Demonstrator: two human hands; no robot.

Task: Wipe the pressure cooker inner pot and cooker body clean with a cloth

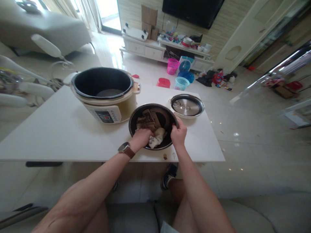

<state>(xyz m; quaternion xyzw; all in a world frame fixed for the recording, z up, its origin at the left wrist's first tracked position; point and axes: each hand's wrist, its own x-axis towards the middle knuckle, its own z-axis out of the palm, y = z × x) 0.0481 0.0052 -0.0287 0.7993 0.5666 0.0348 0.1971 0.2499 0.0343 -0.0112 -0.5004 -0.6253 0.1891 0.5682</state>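
A round dark pot lid (pixel 167 121) lies upside down on the white table (pixel 60 129) near its front edge. My left hand (pixel 141 138), with a watch on the wrist, is closed on a crumpled brown and white cloth (pixel 155 129) that lies inside the lid. My right hand (pixel 179 132) grips the lid's right rim with curled fingers. A beige electric cooker (pixel 107 94) with a dark inner pot stands open just behind and to the left of the lid.
A shiny steel inner lid (pixel 187 105) lies at the table's right back corner. A small dark bit (pixel 165 157) sits by the front edge. Beyond the table are pink, red and blue baskets (pixel 173 66) on the floor, and a cluttered TV cabinet (pixel 155 48).
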